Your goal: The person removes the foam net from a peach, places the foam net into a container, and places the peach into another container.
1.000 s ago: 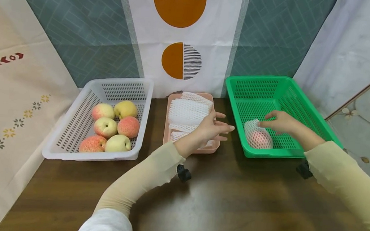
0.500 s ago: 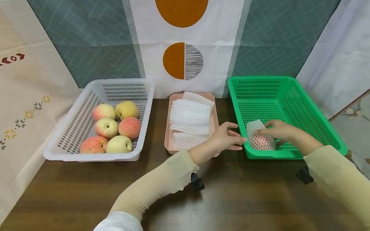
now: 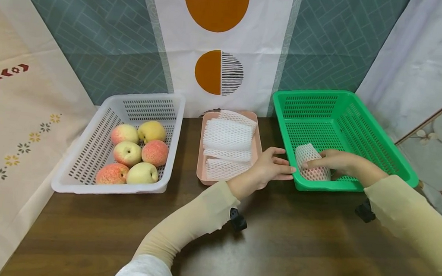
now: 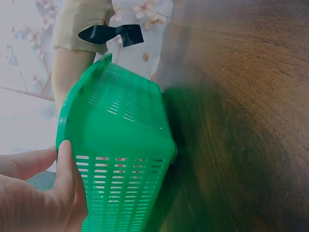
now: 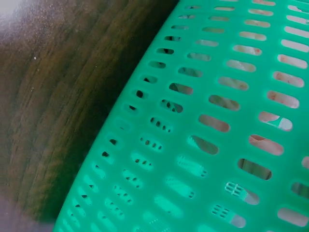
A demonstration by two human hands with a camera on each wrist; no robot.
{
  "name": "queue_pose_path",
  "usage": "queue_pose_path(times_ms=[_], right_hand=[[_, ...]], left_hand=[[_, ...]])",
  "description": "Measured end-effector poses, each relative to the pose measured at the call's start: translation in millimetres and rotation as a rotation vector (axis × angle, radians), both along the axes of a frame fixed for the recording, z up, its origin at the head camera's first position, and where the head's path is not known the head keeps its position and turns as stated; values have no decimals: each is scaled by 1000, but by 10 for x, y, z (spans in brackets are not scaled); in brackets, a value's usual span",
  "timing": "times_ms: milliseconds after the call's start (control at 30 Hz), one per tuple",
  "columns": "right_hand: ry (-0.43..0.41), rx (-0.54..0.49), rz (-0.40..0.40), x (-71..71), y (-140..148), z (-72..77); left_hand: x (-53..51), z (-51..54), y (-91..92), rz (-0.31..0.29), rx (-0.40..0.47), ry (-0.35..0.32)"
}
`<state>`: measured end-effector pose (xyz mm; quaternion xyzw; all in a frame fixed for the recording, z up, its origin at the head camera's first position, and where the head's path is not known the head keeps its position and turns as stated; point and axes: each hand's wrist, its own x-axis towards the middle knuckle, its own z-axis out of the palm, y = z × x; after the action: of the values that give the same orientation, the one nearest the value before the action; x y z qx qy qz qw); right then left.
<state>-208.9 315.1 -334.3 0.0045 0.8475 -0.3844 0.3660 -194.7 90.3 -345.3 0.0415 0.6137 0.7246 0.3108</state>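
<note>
In the head view my right hand point(image 3: 340, 162) reaches into the green basket point(image 3: 384, 148) and grips a reddish peach point(image 3: 317, 173) wrapped in a white foam net sleeve point(image 3: 306, 153). The wrapped peach lies in the basket's near left corner, partly covered by the fingers. My left hand point(image 3: 267, 170) pinches the rim of the basket at that corner. The left wrist view shows the fingers of my left hand point(image 4: 46, 193) at the green rim point(image 4: 62, 125). In the right wrist view the slotted basket wall point(image 5: 193, 111) hides most of the right hand.
A light grey basket point(image 3: 173, 151) on the left holds several peaches point(image 3: 127, 152). Between the baskets, a pink tray point(image 3: 201, 171) holds a stack of white foam net sleeves point(image 3: 229, 134). Patterned cloth point(image 3: 228, 43) hangs behind the brown wooden table point(image 3: 243, 248).
My left hand has moved right from over the pink tray to the green basket's rim. My right hand has lowered onto the wrapped peach and taken hold of it.
</note>
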Motion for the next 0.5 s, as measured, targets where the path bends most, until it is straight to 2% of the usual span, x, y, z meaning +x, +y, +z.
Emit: queue_pose_path(times_ms=[233, 500], right_hand=[[-21, -47, 27, -25, 28, -37], [-10, -68, -10, -8, 35, -61]], left_hand=[[4, -3, -10, 14, 0, -4], [9, 10, -14, 9, 3, -5]])
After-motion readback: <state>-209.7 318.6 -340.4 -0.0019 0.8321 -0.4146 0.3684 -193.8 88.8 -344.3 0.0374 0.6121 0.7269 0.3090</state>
